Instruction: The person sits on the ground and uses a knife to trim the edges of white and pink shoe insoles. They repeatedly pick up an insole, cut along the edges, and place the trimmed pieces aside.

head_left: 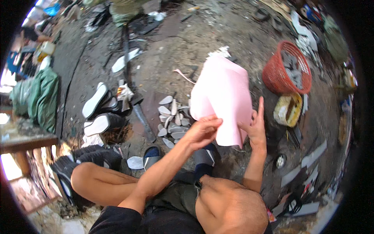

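A pale pink flexible sheet hangs between my two hands, curled along its near end. My left hand pinches its near left edge between thumb and fingers. On the other side, my right hand grips the right edge, thumb against the sheet and one finger pointing up; part of that hand is behind the sheet. Just left of the sheet, a cluster of small grey and white teardrop-shaped pieces lies on the ground by my sandalled feet.
A red plastic basket with grey scraps stands at the right, a yellowish open container beside it. White shoe soles and dark shoes lie left, near a long dark metal tool. Grey strips lie lower right; a green sack is far left.
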`<action>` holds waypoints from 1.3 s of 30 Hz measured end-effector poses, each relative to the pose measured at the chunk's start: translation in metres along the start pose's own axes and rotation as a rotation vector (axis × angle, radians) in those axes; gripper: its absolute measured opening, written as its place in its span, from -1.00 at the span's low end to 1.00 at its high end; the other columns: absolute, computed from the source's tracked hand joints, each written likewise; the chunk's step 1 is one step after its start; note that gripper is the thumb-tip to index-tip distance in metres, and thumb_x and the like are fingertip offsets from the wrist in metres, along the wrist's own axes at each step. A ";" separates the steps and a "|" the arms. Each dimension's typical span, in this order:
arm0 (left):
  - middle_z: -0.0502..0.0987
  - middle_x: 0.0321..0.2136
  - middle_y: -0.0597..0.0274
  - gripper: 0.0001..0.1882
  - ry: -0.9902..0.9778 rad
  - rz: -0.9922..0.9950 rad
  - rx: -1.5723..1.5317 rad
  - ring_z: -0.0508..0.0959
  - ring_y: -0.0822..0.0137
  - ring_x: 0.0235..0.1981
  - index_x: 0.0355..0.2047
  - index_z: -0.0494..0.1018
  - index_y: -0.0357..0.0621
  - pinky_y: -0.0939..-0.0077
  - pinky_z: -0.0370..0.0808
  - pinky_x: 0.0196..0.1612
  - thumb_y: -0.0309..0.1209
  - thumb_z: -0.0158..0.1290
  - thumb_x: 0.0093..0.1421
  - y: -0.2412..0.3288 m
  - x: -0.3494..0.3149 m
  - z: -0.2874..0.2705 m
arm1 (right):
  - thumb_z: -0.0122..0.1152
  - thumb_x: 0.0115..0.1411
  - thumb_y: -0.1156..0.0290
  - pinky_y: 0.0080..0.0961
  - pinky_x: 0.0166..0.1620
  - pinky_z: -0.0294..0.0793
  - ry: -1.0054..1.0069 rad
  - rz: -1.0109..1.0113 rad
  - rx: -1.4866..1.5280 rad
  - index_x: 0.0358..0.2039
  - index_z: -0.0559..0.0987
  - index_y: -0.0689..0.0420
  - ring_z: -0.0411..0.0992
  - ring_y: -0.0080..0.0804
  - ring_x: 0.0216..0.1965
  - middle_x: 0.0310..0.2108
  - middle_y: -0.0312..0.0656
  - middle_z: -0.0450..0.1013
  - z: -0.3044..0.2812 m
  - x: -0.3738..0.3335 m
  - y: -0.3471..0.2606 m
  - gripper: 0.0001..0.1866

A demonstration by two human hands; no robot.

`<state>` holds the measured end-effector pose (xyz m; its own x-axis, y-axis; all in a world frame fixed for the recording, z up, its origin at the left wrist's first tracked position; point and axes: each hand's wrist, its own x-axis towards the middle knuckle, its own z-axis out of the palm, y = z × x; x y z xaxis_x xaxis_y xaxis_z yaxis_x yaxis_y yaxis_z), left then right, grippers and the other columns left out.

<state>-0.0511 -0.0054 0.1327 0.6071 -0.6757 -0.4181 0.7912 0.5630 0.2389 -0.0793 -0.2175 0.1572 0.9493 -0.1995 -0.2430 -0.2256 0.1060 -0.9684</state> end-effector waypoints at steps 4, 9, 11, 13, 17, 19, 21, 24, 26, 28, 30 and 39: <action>0.59 -0.11 0.13 -0.36 0.093 0.148 0.332 0.61 0.31 -0.13 0.20 0.29 -0.29 0.39 0.57 0.01 -0.60 0.23 0.11 0.015 -0.015 0.013 | 0.55 -0.20 0.67 -0.28 0.18 0.42 0.033 -0.068 -0.086 0.48 -0.34 -0.06 0.40 -0.18 0.09 0.05 0.02 0.37 0.005 -0.003 -0.002 0.45; 0.63 -0.20 0.21 -0.69 0.341 0.351 0.418 0.62 0.40 -0.21 -0.05 0.50 -0.25 0.43 0.60 -0.13 -0.53 0.22 0.19 0.047 -0.029 -0.013 | 0.41 0.00 0.64 -0.41 0.06 0.43 0.068 -0.186 -0.048 0.50 -0.24 -0.07 0.41 -0.36 -0.03 0.11 0.01 0.35 0.022 0.002 -0.006 0.24; 0.62 -0.19 0.15 -0.75 0.471 0.533 0.317 0.64 0.33 -0.25 -0.07 0.49 -0.26 0.33 0.67 -0.20 -0.54 0.17 0.24 0.084 -0.029 -0.036 | 0.30 0.18 0.51 -0.55 -0.11 0.44 0.169 -0.230 -0.059 0.49 -0.11 0.00 0.43 -0.53 -0.16 0.10 -0.02 0.39 0.015 0.003 -0.007 0.00; 0.58 -0.09 0.04 -0.70 0.532 0.703 0.197 0.63 0.21 -0.14 0.00 0.40 -0.35 0.26 0.63 -0.04 -0.58 0.07 0.26 0.135 -0.023 -0.061 | 0.26 0.24 0.45 -0.60 -0.20 0.43 0.280 -0.251 -0.089 0.46 0.00 0.09 0.44 -0.55 -0.29 -0.02 -0.08 0.48 0.018 0.004 -0.012 -0.13; 0.54 -0.01 -0.01 -0.59 0.661 0.992 0.100 0.58 0.12 -0.04 0.08 0.36 -0.33 0.21 0.56 0.05 -0.69 0.04 0.20 0.231 -0.005 -0.168 | 0.21 0.27 0.48 -0.64 -0.23 0.41 0.230 -0.174 -0.065 0.42 0.12 0.09 0.43 -0.58 -0.31 -0.12 -0.16 0.53 0.022 0.000 0.000 -0.25; 0.54 -0.01 -0.02 -0.55 0.857 0.957 0.164 0.58 0.09 -0.04 0.12 0.34 -0.33 0.19 0.56 0.02 -0.69 0.05 0.19 0.251 -0.004 -0.224 | 0.21 0.29 0.44 -0.64 -0.24 0.42 0.215 -0.154 -0.102 0.41 0.16 0.10 0.44 -0.59 -0.31 -0.12 -0.18 0.53 0.025 -0.003 0.008 -0.28; 0.56 -0.06 -0.04 -0.54 1.026 0.796 0.166 0.60 0.05 -0.07 0.10 0.38 -0.38 0.12 0.59 -0.06 -0.70 0.08 0.16 0.255 -0.008 -0.268 | 0.20 0.30 0.45 -0.63 -0.24 0.43 0.202 -0.114 -0.119 0.37 0.23 0.12 0.45 -0.60 -0.30 -0.14 -0.21 0.53 0.028 -0.008 0.013 -0.34; 0.58 -0.13 -0.06 -0.53 1.200 0.781 0.110 0.60 0.06 -0.10 0.04 0.39 -0.46 0.15 0.60 -0.08 -0.72 0.16 0.09 0.247 -0.007 -0.283 | 0.22 0.26 0.52 -0.62 -0.22 0.45 0.185 -0.125 -0.229 0.34 0.28 0.15 0.46 -0.59 -0.30 -0.16 -0.16 0.54 0.029 -0.012 0.029 -0.36; 0.54 -0.08 -0.02 -0.55 1.214 0.729 -0.022 0.60 0.08 -0.09 0.05 0.40 -0.39 0.22 0.60 -0.12 -0.69 0.15 0.12 0.233 0.003 -0.251 | 0.32 0.15 0.50 -0.45 -0.13 0.51 0.231 -0.165 -0.560 0.18 0.46 0.21 0.51 -0.37 -0.23 -0.18 -0.17 0.55 0.036 -0.022 0.023 -0.45; 0.50 -0.01 -0.01 -0.53 1.289 0.796 -0.105 0.58 0.10 -0.06 0.06 0.40 -0.37 0.25 0.58 -0.09 -0.69 0.15 0.10 0.221 -0.009 -0.234 | 0.46 0.00 0.41 -0.25 -0.05 0.49 -0.011 -0.683 -1.088 0.04 0.57 0.13 0.48 -0.15 -0.11 -0.16 -0.21 0.53 0.043 -0.019 0.030 -0.47; 0.46 0.08 -0.03 -0.47 1.392 0.948 -0.139 0.55 0.10 0.00 0.08 0.39 -0.41 0.25 0.53 0.01 -0.72 0.17 0.05 0.194 -0.019 -0.227 | 0.51 -0.10 0.34 -0.19 -0.02 0.46 -0.115 -0.671 -1.206 -0.05 0.62 0.04 0.42 -0.10 -0.05 -0.12 -0.25 0.50 0.059 -0.022 0.023 -0.48; 0.42 0.16 -0.04 -0.55 1.077 0.944 1.551 0.34 -0.12 0.19 0.03 0.52 -0.14 0.14 0.31 0.24 -0.45 0.16 0.07 0.128 0.004 -0.198 | 0.56 -0.22 0.16 -0.17 0.00 0.39 -0.450 -0.588 -1.206 -0.30 0.71 -0.15 0.35 -0.20 -0.01 -0.07 -0.39 0.45 0.054 0.007 -0.001 -0.62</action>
<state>0.0378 0.1582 -0.0115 0.9410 0.3021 0.1526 0.0890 -0.6559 0.7496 -0.0605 -0.1660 0.1591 0.9050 0.4248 0.0232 0.3929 -0.8136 -0.4286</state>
